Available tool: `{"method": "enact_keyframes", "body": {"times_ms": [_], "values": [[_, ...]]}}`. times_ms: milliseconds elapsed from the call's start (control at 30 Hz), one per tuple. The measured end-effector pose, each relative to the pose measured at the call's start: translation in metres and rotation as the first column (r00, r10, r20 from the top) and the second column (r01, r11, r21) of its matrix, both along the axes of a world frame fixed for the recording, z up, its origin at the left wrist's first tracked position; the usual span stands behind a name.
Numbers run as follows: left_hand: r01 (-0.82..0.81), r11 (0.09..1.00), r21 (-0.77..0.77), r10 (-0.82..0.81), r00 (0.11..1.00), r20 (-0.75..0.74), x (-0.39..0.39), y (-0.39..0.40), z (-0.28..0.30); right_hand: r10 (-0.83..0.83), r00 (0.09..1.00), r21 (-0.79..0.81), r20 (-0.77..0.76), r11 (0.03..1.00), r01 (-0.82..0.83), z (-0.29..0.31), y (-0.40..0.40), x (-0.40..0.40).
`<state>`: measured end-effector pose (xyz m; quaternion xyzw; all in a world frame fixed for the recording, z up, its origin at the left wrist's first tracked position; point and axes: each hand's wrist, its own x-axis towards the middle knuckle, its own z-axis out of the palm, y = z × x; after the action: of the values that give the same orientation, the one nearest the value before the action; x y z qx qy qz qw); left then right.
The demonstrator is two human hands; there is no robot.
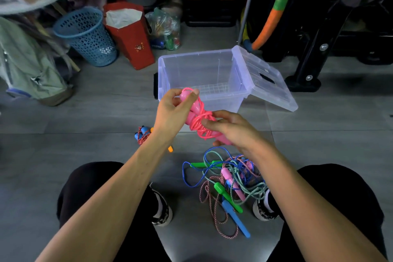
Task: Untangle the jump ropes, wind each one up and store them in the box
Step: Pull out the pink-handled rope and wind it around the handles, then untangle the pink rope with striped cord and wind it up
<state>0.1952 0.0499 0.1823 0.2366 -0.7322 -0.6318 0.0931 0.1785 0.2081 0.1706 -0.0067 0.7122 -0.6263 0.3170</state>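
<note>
A pink jump rope (201,122), its cord wound round its two pink handles, is held in the air between both hands. My left hand (173,110) grips the upper handle end; my right hand (231,128) grips the lower end and the coils. Just behind it on the floor stands a clear plastic box (168,74), nothing visible inside, with its lid (265,78) hinged open to the right. A tangled pile of ropes (229,178) with green, pink and blue handles lies between my feet. A wound red-and-white rope with blue handles (143,134) lies left of my left wrist.
Behind the box stand a blue mesh basket (85,36), a red paper bag (129,34) and a clear bag of small items (164,30). A green backpack (27,64) sits at far left. Black exercise equipment (319,38) stands at right. My knees frame the pile.
</note>
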Motion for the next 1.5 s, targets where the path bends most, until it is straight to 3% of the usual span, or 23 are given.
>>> {"method": "enact_keyframes", "body": {"times_ms": [100,200,333,433,500,667,733,867,1033,1167,1300,1367,1500], "values": [[0.079,0.995,-0.053,-0.068,0.981,0.183,0.001,-0.021,-0.023,-0.116,0.991,0.029,0.068,0.993,0.115,-0.022,-0.012,-0.003],[0.251,0.957,-0.149,-0.176,0.903,0.392,-0.001,-0.042,-0.042,-0.136,0.98,0.109,0.148,0.987,0.12,-0.049,-0.025,-0.008],[0.558,0.796,-0.235,-0.326,0.722,0.611,0.003,-0.074,-0.074,-0.08,0.945,0.181,0.318,0.983,0.022,-0.083,-0.047,-0.019],[0.636,0.729,-0.253,-0.329,0.649,0.686,0.004,-0.099,-0.113,-0.101,0.936,0.229,0.338,0.973,0.023,-0.12,-0.072,-0.032],[0.602,0.78,-0.174,-0.333,0.633,0.699,0.001,-0.116,-0.141,-0.105,0.947,0.324,0.303,0.946,0.001,-0.153,-0.089,-0.042],[0.34,0.937,-0.081,-0.226,0.766,0.602,-0.002,-0.144,-0.212,-0.113,0.932,0.419,0.345,0.907,-0.046,-0.226,-0.129,-0.064],[0.243,0.969,-0.032,-0.169,0.759,0.629,0.001,-0.151,-0.235,-0.167,0.93,0.432,0.327,0.902,0.01,-0.248,-0.148,-0.074],[0.086,0.993,0.075,-0.114,0.755,0.646,0.002,-0.162,-0.266,-0.177,0.948,0.453,0.265,0.891,0.04,-0.285,-0.184,-0.089],[-0.045,0.988,0.145,-0.058,0.774,0.631,0.002,-0.162,-0.282,0.017,0.989,0.584,0.145,0.806,-0.1,-0.322,-0.192,-0.099],[-0.056,0.983,0.177,-0.066,0.784,0.618,0.003,-0.154,-0.281,0.207,0.97,0.612,0.124,0.754,-0.239,-0.318,-0.172,-0.107],[-0.014,0.986,0.166,-0.084,0.817,0.571,0.007,-0.134,-0.27,0.225,0.966,0.594,0.126,0.763,-0.255,-0.299,-0.129,-0.106],[0.114,0.983,0.143,-0.174,0.82,0.546,0.01,-0.117,-0.265,0.261,0.962,0.591,0.082,0.764,-0.258,-0.279,-0.1,-0.099],[0.432,0.901,-0.035,-0.331,0.74,0.585,0.009,-0.07,-0.276,0.346,0.938,0.669,0.017,0.693,-0.268,-0.245,-0.027,-0.079]]}}
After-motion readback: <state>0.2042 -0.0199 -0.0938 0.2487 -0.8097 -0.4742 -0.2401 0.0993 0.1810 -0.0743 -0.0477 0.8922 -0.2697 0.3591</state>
